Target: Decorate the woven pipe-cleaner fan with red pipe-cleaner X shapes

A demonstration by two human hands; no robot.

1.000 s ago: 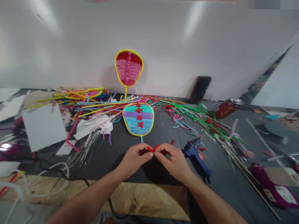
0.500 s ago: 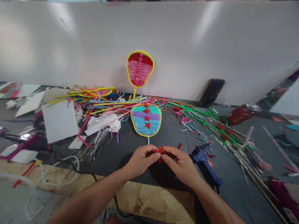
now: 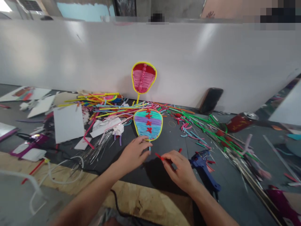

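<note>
Between the thumb and fingers of my right hand [image 3: 180, 171] is a small twisted piece of red pipe cleaner [image 3: 159, 156]. My left hand [image 3: 136, 153] has its fingers apart, at the lower edge and short blue handle of a pipe-cleaner fan [image 3: 139, 125]; whether it touches the fan I cannot tell. That fan lies on the dark table with a yellow rim, turquoise, purple and blue stripes, and a column of red crosses. Behind it a second fan [image 3: 144, 80], pink and red with a yellow rim and pink beads, leans against the white board. A blue glue gun [image 3: 204, 169] lies right of my right hand.
Loose pipe cleaners [image 3: 110, 108] are heaped along the white board [image 3: 94, 62]. Green ones [image 3: 197, 119] spread to the right, near a red can [image 3: 242, 121] and a leaning phone [image 3: 211, 100]. White card [image 3: 68, 124], crumpled paper and a purple glue gun [image 3: 34, 144] with cables lie left.
My left hand has let go of the red pipe cleaner and moved left and up to the fan's handle. My right hand still holds the red piece. The camera view has tilted up.
</note>
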